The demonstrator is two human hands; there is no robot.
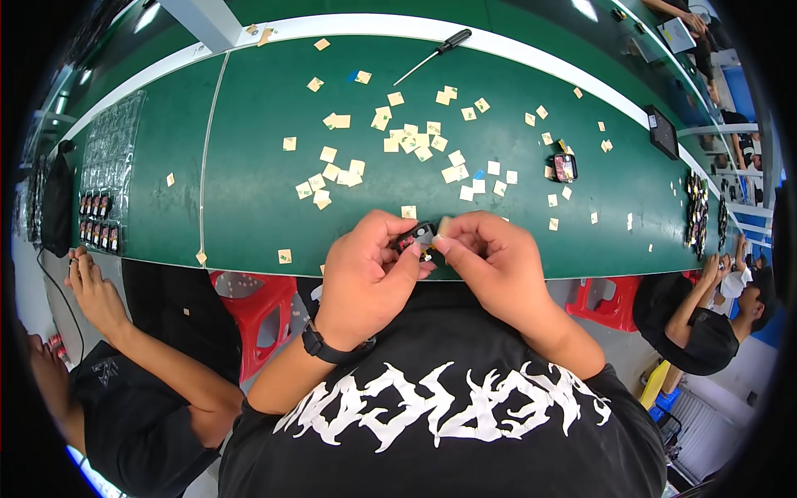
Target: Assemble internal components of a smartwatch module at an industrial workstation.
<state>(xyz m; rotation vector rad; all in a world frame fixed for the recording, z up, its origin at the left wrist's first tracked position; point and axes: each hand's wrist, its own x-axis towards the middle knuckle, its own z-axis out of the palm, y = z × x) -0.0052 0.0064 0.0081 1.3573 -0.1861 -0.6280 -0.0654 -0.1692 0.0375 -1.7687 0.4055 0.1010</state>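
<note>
Near the table's front edge my left hand (361, 261) grips a small black casing (407, 241), its thumb and fingers around the sides. Its open face is turned partly up, and a small yellow part shows at its lower end. Right against it, my right hand (498, 253) pinches a small beige piece (444, 225) between thumb and fingertips. Just beyond my left fingers lies a cream paper square (408, 212). A similar black casing (564, 168) with a yellow part rests on the table to the right.
Many cream paper squares (391, 144) are scattered over the green table (249, 183). A screwdriver (448, 46) lies at the back. At left, a clear tray (108, 158) holds several black units. Co-workers sit on both sides; one person's hand (95, 290) is at the left edge.
</note>
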